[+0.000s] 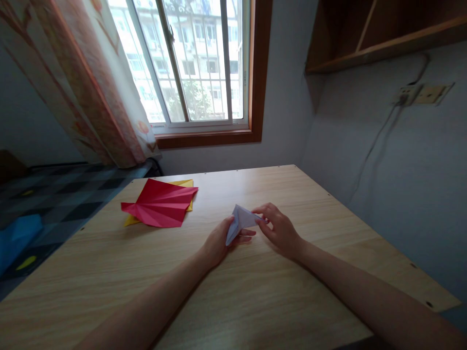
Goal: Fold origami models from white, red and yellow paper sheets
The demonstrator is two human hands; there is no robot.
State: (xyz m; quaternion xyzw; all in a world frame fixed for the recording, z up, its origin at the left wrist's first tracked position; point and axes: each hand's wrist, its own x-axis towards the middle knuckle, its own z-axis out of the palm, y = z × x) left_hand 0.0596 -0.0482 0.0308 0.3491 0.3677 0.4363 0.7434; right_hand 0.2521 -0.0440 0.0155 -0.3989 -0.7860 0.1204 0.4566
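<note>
i've got both hands over the middle of the bench (pixel 255 301), working one folded piece of white paper (pixel 241 221). left hand (pixel 219 243) has its fingers closed on the lower left edge of the white paper, thumb side up, pinching it. right hand (pixel 279 231) comes in from the right, fingertips pressed onto the paper's right corner, pinching that point too. the paper is a pointed, partly folded shape, held between the two hands just above the bench top; can't tell if its bottom edge touches the wood.

well apart to the left on the bench lies a red creased sheet (pixel 160 204), fanned with fold lines, flat on the surface. it sits on top of a yellow sheet (pixel 184 183), only the yellow edges showing at the far corner and near left side.

containers: a wooden shelf (pixel 365 43) on the wall top right, its compartments look bare from here, insides mostly in shadow. a wall socket (pixel 408 92) with a cable hangs below it. window (pixel 193 63) and curtain (pixel 83 82) behind the bench, bed with checked cover (pixel 54 194) on the left, something blue (pixel 16 236) on it.
</note>
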